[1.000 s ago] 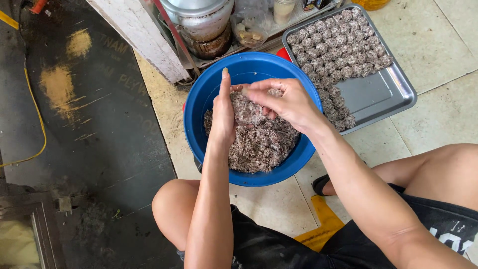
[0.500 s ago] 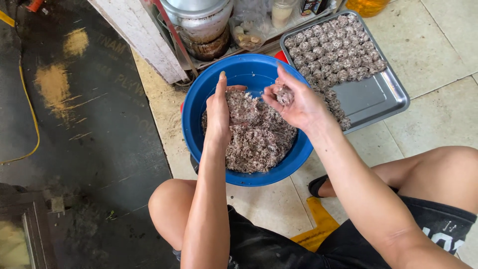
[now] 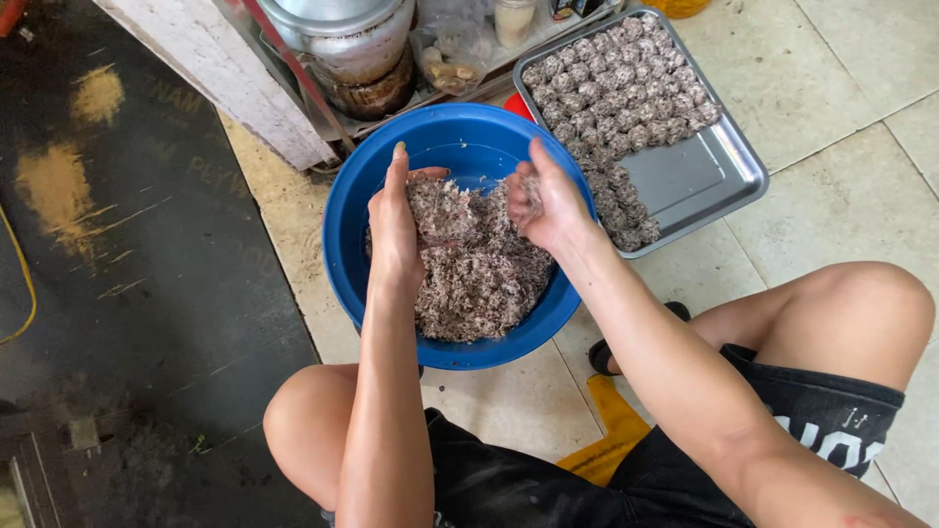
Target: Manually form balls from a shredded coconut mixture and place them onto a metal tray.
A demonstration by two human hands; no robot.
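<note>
A blue plastic basin [image 3: 362, 200] sits on the tiled floor between my knees, filled with a brownish minced mixture [image 3: 479, 279]. My left hand [image 3: 396, 230] stands edge-on in the basin, fingers straight, pressed against the heap of mixture. My right hand [image 3: 543, 200] is above the right side of the basin, curled around a small lump of the mixture. To the right lies a metal tray [image 3: 699, 181] packed with several rolled balls [image 3: 616, 83], its near corner bare.
A metal pot [image 3: 342, 39] and small jars stand on a low rack behind the basin. A dark wet floor [image 3: 127, 274] lies to the left. My bent knees flank the basin, and a yellow stool edge [image 3: 611, 440] shows beneath me.
My right hand has moved from the middle of the mixture up toward the basin's right rim with a lump in it. My left hand has stayed upright in the basin.
</note>
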